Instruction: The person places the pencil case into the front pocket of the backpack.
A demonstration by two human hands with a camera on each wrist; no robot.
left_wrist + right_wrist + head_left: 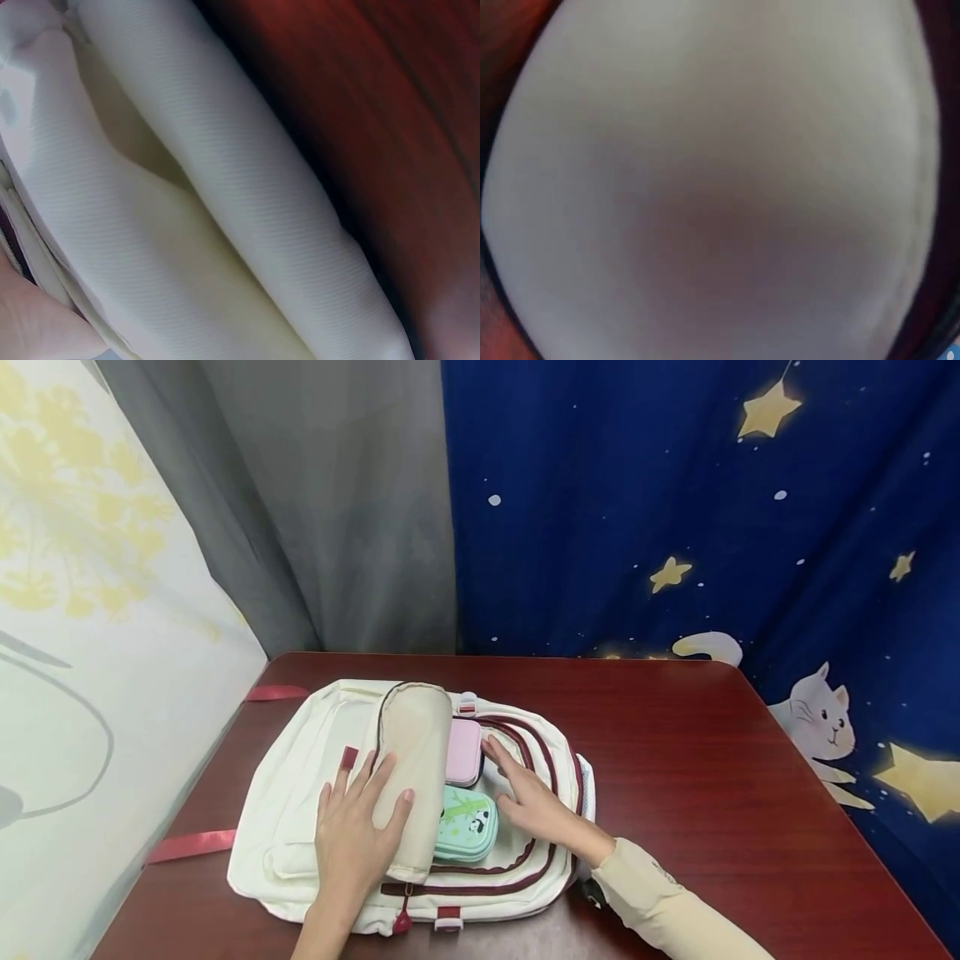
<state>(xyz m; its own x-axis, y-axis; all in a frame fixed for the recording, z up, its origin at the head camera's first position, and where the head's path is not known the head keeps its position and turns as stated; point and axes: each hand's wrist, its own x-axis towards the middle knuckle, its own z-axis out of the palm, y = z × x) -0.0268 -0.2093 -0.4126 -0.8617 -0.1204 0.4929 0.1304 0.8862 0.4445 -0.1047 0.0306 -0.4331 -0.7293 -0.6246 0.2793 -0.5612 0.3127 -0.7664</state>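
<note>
A white backpack [300, 810] with dark red zippers lies flat on the table. Its front flap [416, 760] is folded back toward the left, leaving the pocket uncovered. Inside the pocket are a pink case [463, 752] and a mint green case [467, 825] with a panda on it, each partly under the flap. My left hand [356, 835] rests on the folded flap with its fingers spread. Beside the two cases, over the pocket's right part, my right hand [534, 802] is held with fingers extended. Blurred white fabric [705, 150] fills the right wrist view.
The dark red table [675, 760] extends to the right of the backpack. Red straps [195, 845] stick out at its left. A red zipper pull [402, 922] hangs at the near side. Grey and blue curtains [562, 527] hang behind the table, and a patterned white wall stands left.
</note>
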